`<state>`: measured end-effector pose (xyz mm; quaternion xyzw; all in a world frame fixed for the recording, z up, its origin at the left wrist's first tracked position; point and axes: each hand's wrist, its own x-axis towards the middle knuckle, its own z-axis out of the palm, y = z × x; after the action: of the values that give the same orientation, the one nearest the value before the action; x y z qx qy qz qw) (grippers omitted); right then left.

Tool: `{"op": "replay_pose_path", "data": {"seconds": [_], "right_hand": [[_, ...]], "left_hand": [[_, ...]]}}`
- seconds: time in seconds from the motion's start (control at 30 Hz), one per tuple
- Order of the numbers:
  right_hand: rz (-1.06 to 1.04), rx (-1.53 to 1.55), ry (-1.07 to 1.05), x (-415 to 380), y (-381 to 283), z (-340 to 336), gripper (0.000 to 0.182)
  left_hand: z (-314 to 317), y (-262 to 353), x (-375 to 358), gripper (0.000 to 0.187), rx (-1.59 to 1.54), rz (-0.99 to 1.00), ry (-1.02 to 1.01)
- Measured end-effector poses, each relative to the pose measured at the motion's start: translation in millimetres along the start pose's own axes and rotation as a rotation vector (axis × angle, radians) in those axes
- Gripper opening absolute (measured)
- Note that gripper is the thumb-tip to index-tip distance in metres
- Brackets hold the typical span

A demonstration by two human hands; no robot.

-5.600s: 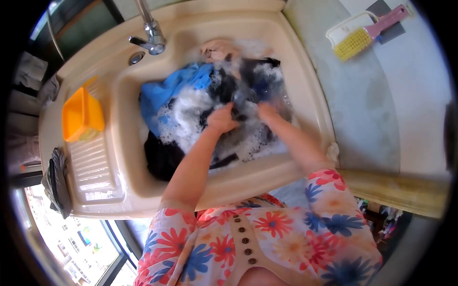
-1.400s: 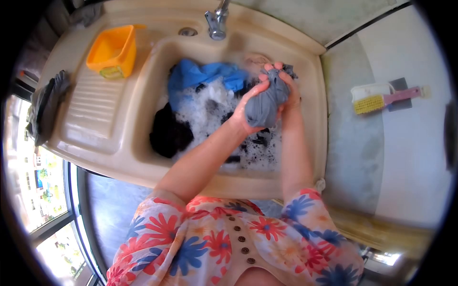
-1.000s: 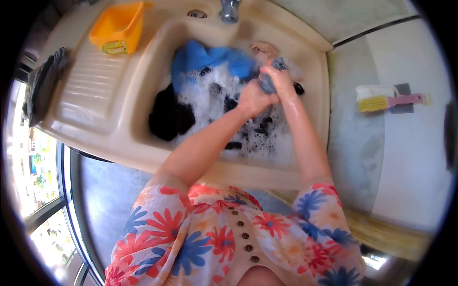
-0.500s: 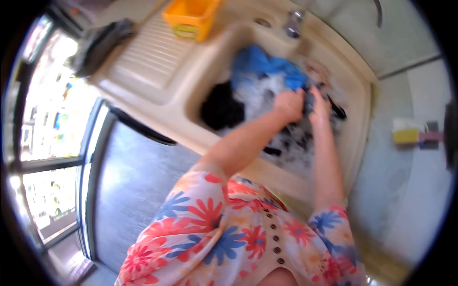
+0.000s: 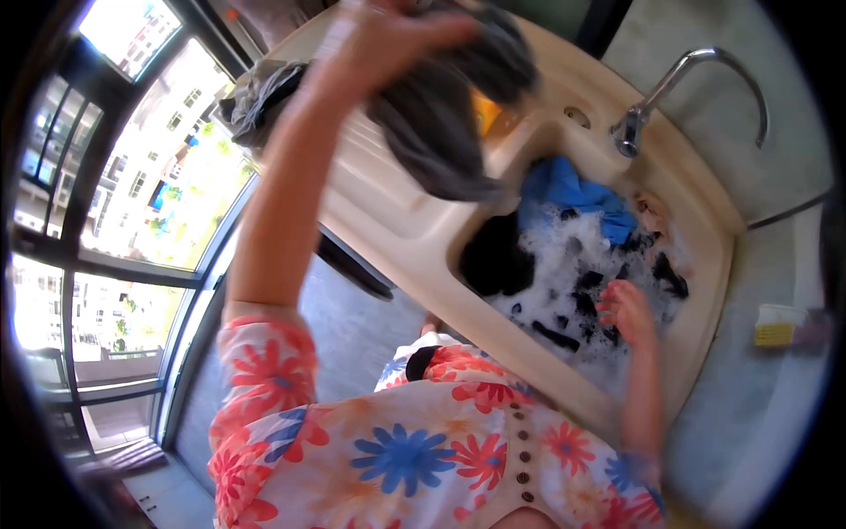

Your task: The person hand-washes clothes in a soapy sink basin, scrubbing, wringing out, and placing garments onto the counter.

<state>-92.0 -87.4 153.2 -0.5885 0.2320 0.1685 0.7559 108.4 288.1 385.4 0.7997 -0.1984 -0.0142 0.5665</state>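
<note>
My left hand is raised at the top, blurred by motion, with a dark grey garment hanging from it over the sink's drainboard; its far fingers are hard to make out. Over the near right part of the basin, my right hand holds nothing, its fingers loosely bent and apart above the suds. Soapy water in the basin holds a blue cloth, a black garment, a beige cloth and several dark pieces of fabric.
A beige sink with a chrome tap fills the counter. Behind the grey garment, an orange tub is partly hidden. Crumpled grey clothes lie at the far left edge, near the windows. A yellow-and-white object is at the right.
Both hands were together over the basin, gripping dark cloth. My left hand has swung up and left with the grey garment; my right hand has come away from it. The view has shifted.
</note>
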Motion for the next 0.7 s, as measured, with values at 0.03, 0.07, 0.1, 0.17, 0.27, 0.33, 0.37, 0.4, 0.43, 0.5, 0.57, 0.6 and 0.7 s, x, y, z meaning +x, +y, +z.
{"op": "replay_pose_path", "data": {"seconds": [0.03, 0.07, 0.1, 0.17, 0.27, 0.33, 0.37, 0.4, 0.43, 0.5, 0.57, 0.6, 0.7], "right_hand": [[0.001, -0.053, 0.052, 2, 5, -2, 0.02], [0.003, -0.104, 0.134, 3, 6, -11, 0.02], [0.008, -0.15, 0.241, -1, 10, -27, 0.021], [-0.005, -0.338, 0.273, -1, 24, -77, 0.021], [-0.065, -0.877, 0.58, -13, 45, -124, 0.023], [-0.046, -1.29, 0.605, -16, 70, -136, 0.028], [0.084, -1.492, 0.593, -14, 79, -132, 0.03], [0.052, -1.506, 0.677, -10, 97, -126, 0.029], [0.018, -1.527, 0.755, -7, 118, -119, 0.028], [0.081, -1.417, 0.77, -5, 131, -123, 0.025], [0.27, -1.147, 0.655, 7, 119, -140, 0.023], [0.252, -0.801, 0.582, -6, 93, -129, 0.02], [0.039, -0.285, 0.481, -39, 15, -109, 0.019]], "left_hand": [[-14, -8, 12, 0.04, 0.088, 0.079, 0.166], [-29, -23, 30, 0.03, -0.018, 0.151, 0.277], [-59, -42, 44, 0.032, 0.054, 0.157, 0.313], [-150, -112, 57, 0.035, 0.269, 0.097, 0.33], [-294, -278, 91, 0.041, 0.743, -0.057, 0.26], [-360, -397, 78, 0.048, 1.051, -0.022, 0.212], [-381, -448, 71, 0.054, 1.195, 0.038, 0.207], [-386, -461, 68, 0.055, 1.082, 0.02, 0.36], [-377, -459, 68, 0.054, 1.02, -0.024, 0.338], [-361, -414, 59, 0.053, 0.916, -0.12, 0.303], [-348, -362, 73, 0.05, 1.03, -0.015, 0.382], [-329, -337, 75, 0.048, 1.079, 0.037, 0.424], [-211, -245, 71, 0.041, 0.684, 0.159, 0.31]]}}
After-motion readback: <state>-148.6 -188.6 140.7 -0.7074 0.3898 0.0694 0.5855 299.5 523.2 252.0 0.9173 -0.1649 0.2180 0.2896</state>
